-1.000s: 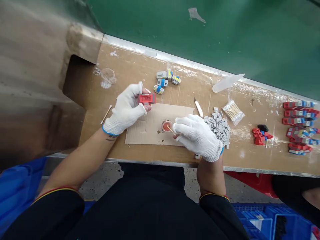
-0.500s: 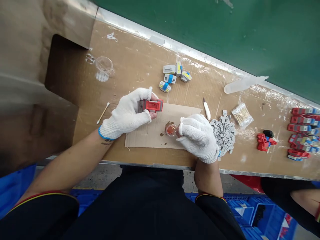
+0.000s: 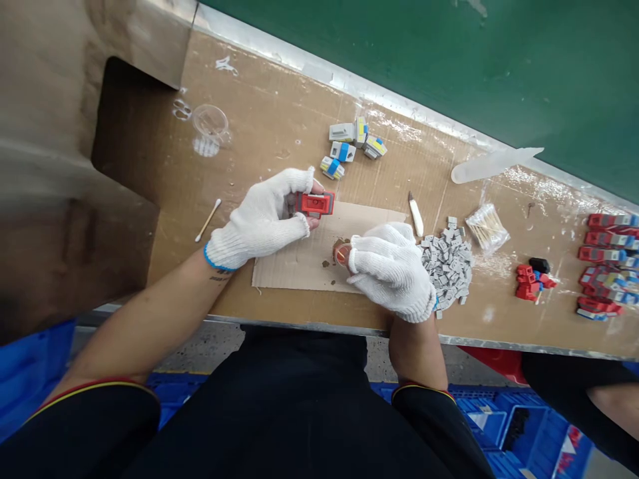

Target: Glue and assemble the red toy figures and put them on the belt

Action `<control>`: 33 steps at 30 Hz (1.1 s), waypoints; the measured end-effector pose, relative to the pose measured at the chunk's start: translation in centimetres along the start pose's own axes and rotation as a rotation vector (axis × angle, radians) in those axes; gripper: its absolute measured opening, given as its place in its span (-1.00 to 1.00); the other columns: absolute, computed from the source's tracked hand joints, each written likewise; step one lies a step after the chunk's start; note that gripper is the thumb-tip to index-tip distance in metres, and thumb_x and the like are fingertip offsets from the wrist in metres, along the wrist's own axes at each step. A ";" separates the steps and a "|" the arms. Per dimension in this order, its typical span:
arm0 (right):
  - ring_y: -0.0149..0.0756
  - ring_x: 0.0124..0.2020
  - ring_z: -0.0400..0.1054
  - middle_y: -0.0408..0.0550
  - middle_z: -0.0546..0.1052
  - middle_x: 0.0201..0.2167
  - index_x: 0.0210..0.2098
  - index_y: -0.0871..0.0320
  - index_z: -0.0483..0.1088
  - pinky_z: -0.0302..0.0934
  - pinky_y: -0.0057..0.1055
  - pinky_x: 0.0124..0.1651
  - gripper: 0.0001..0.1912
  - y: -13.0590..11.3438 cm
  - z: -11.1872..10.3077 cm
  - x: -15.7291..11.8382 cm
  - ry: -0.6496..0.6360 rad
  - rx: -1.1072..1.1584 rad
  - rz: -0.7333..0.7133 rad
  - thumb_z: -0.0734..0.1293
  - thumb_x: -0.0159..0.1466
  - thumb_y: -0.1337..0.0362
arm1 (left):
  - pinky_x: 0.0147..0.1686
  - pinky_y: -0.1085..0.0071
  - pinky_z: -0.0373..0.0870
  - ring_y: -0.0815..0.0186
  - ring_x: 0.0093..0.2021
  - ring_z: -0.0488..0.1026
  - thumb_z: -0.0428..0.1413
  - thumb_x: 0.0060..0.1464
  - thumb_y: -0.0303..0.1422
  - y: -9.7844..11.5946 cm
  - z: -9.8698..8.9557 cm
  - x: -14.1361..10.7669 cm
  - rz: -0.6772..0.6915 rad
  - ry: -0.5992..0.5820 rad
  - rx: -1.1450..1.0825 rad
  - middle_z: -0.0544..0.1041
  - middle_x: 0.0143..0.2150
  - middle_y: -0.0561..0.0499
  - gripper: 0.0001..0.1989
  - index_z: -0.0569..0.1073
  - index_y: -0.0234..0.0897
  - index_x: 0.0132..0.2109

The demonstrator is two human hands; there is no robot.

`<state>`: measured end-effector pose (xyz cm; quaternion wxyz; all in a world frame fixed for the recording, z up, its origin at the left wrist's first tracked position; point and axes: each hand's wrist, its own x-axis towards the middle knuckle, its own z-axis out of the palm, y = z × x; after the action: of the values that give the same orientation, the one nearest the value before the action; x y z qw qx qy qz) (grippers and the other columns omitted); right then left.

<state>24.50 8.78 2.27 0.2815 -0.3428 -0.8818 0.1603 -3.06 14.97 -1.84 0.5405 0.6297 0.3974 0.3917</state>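
In its white glove, my left hand [image 3: 264, 216] grips a red and grey plastic part [image 3: 315, 203] between thumb and fingers, above a cardboard sheet [image 3: 294, 266]. My right hand [image 3: 392, 269], also gloved, is closed in a pinch at a small clear cup [image 3: 342, 255] with reddish liquid. From its fingertips a thin cotton swab reaches into the cup; its tip and most of the stick are hidden. Dark wet spots mark the sheet around the cup. Right of that hand lies a pile of small grey pieces [image 3: 448, 263].
Grey parts with blue and yellow [image 3: 342, 152] lie behind the sheet. Beyond my right hand are a white-handled knife [image 3: 416, 214], a bag of cotton swabs [image 3: 488, 228], a translucent tube [image 3: 492, 165] and red parts [image 3: 528, 282]. A loose swab [image 3: 208, 220] and clear lid [image 3: 210, 121] lie left.
My left hand has shifted slightly right with the red and grey part. My right hand has moved slightly left over the cup, covering more of it. The view has shifted a little.
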 end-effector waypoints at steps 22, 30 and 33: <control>-0.26 -0.27 0.46 -0.23 0.68 -0.30 -0.22 -0.04 0.48 0.21 -0.15 -0.04 -0.82 1.5 -1.1 -0.6 0.135 0.004 0.137 0.50 0.53 0.18 | -0.11 0.19 0.70 0.14 -0.12 0.66 0.33 0.12 -0.31 2.7 0.7 1.9 -0.060 -0.113 0.075 0.71 -0.06 -0.04 -0.73 0.60 -0.19 -0.02; -0.22 -0.34 0.50 -0.17 0.59 -0.38 -0.27 -0.02 0.54 0.43 -0.13 -0.17 -0.76 0.1 -0.8 -1.4 0.476 0.403 0.389 0.50 0.56 0.15 | -0.11 0.12 0.79 0.08 -0.13 0.74 0.45 0.14 -0.26 3.3 1.2 0.2 -0.073 -0.132 0.014 0.77 -0.09 -0.05 -0.70 0.62 -0.15 -0.01; -0.23 -0.42 0.48 -0.20 0.50 -0.44 -0.24 -0.05 0.53 0.46 -0.15 -0.30 -0.72 -0.4 0.2 -1.5 0.676 0.484 0.391 0.54 0.54 0.00 | -0.16 0.14 0.77 0.08 -0.16 0.75 0.46 0.14 -0.25 3.6 1.5 -0.4 -0.066 -0.119 0.087 0.80 -0.06 -0.07 -0.70 0.65 -0.14 -0.01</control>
<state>25.09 7.50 1.75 0.5898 -0.4603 -0.5964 0.2908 -1.52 13.64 1.58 0.5479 0.6615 0.4015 0.3179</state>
